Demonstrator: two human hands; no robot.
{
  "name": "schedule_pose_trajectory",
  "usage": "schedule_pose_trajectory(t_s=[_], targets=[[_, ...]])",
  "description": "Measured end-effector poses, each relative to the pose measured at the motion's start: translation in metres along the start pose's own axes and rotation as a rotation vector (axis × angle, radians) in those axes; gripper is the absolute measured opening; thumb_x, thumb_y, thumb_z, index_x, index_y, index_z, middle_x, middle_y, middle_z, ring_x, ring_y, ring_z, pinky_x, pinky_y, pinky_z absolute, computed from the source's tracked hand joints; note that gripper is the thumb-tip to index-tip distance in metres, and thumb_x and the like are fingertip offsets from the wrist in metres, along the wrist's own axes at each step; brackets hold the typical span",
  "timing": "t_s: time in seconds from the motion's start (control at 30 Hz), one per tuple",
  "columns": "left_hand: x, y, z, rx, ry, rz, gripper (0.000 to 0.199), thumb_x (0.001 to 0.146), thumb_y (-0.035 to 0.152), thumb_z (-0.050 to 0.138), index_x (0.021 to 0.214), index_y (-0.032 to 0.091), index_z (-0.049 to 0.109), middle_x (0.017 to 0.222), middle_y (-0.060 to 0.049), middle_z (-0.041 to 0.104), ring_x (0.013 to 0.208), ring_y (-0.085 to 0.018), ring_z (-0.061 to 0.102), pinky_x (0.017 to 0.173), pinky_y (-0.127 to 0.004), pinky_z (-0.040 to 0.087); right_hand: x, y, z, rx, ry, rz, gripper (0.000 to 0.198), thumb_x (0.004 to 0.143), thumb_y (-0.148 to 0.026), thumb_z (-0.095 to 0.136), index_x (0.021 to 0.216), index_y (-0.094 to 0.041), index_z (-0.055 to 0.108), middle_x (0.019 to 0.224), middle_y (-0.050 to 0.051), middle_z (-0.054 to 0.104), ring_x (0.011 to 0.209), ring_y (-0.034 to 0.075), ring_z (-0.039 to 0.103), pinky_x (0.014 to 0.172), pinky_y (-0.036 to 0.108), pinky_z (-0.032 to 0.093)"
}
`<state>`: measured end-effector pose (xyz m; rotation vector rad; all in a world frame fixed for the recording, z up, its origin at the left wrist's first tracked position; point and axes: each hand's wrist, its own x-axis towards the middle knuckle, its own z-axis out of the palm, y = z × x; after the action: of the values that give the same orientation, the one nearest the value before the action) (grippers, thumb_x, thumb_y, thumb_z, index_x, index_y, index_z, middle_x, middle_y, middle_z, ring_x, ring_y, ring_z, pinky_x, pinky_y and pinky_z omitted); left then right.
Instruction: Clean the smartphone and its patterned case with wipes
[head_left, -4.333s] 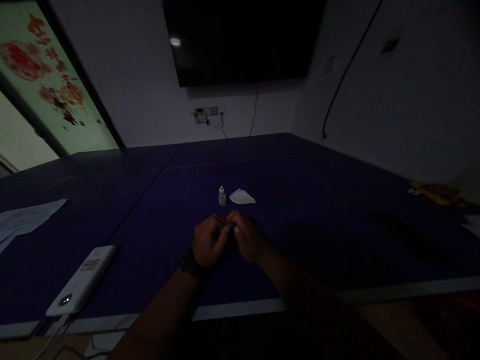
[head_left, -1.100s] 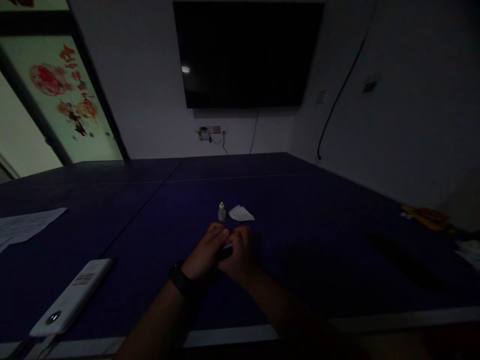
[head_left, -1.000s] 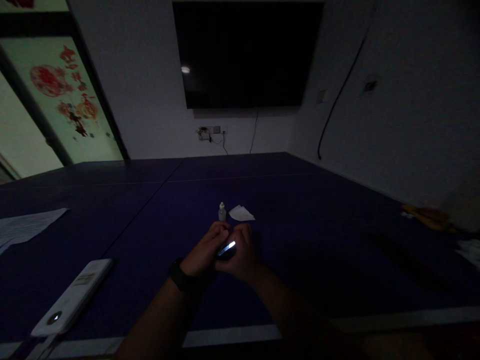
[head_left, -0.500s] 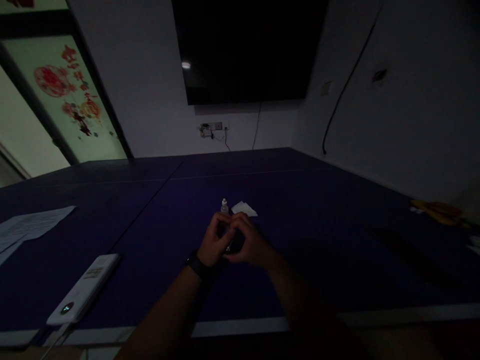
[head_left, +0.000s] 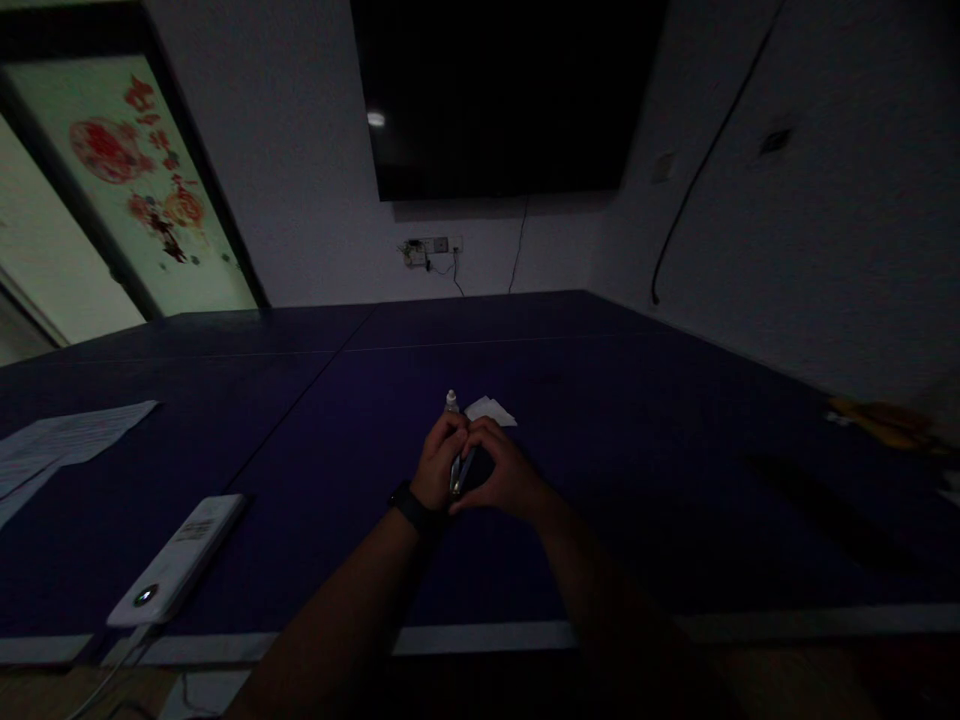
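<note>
Both hands meet above the purple table, fingertips close together. My left hand [head_left: 436, 465], with a dark watch [head_left: 411, 508] on its wrist, is closed on a thin, dark object with a shiny edge [head_left: 456, 476]; its kind is too dim to make out. My right hand [head_left: 508, 478] curves round from the other side, its fingers pinched at the object's upper end and its thumb near the lower end. Just beyond the fingers stands a small clear bottle with a white cap [head_left: 451, 399], its lower part hidden. Beside it lies a white folded cloth or paper [head_left: 491, 411].
A white power bank [head_left: 180, 560] with a cable lies at the left on the purple table [head_left: 315, 540]. Printed sheets [head_left: 71, 440] are farther left. Yellow and dark items [head_left: 889, 420] lie at the far right. A large black screen [head_left: 510, 100] hangs on the wall.
The view has shifted slightly. My left fingers have closed up and moved along the thin object, whose shiny edge now shows more; my right hand keeps nearly the same curl.
</note>
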<state>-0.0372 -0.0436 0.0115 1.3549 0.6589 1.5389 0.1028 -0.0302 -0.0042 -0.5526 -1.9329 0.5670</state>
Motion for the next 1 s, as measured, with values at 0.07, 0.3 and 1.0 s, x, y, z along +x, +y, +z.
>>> schedule_pose_trajectory(t_s=[0.07,0.3,1.0], targets=[[0.001,-0.001,0.002,-0.010,0.010,-0.005,0.043,0.078,0.057,0.072,0.074,0.021,0.049,0.074,0.003,0.047,0.071,-0.014,0.042,0.070,-0.028,0.038,-0.001,0.000,0.000,0.005,0.011,0.006,0.068,0.043,-0.042,0.105,0.093,-0.027,0.061,0.106,0.003,0.062,0.104,0.028,0.060,0.092,0.042,0.052],[0.009,-0.002,0.013,-0.012,0.005,-0.017,0.031,0.074,0.046,0.069,0.068,0.021,0.052,0.067,0.003,0.047,0.067,-0.014,0.042,0.067,-0.030,0.037,-0.008,0.002,-0.004,-0.004,0.082,0.024,0.068,0.045,-0.040,0.104,0.093,-0.027,0.058,0.110,0.004,0.060,0.108,0.028,0.059,0.094,0.043,0.050],[0.010,-0.004,-0.002,-0.099,0.025,0.003,0.048,0.078,0.062,0.062,0.060,0.022,0.041,0.065,0.001,0.040,0.064,-0.015,0.037,0.067,-0.032,0.037,-0.006,0.005,0.005,0.225,0.039,0.128,0.066,0.060,-0.033,0.093,0.101,-0.029,0.042,0.103,0.000,0.054,0.097,0.021,0.057,0.090,0.034,0.050]])
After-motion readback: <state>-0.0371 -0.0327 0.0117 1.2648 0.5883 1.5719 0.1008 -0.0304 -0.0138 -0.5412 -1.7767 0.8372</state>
